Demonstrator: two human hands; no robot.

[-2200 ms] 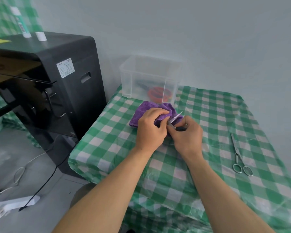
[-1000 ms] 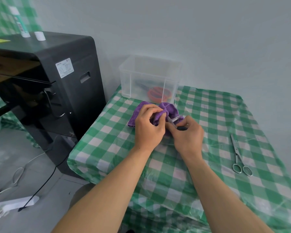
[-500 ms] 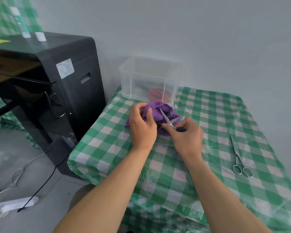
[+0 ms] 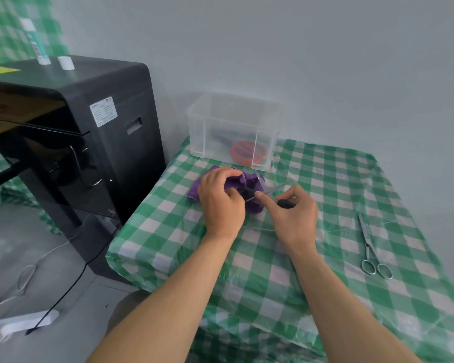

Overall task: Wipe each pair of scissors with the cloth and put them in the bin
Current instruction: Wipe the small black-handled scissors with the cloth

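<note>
Now, left hand (image 4: 222, 205): curling round the purple cloth (image 4: 236, 180), holding it bunched on the table (image 4: 325, 179).
Right hand (image 4: 294, 213): pinching the black-handled scissors (image 4: 285, 204) (blades splayed open) against the cloth.
Bin (image 4: 197, 127): standing behind the cloth, holding orange-handled scissors (image 4: 248, 151).
Steel scissors (image 4: 368, 244): lying flat on the table, well to the right of both hands.

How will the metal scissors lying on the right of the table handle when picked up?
The metal scissors look stiff and thin, lying flat on the glossy tablecloth, so they likely slide when pushed. Lifted by one loop, the blades may swing open.
</note>
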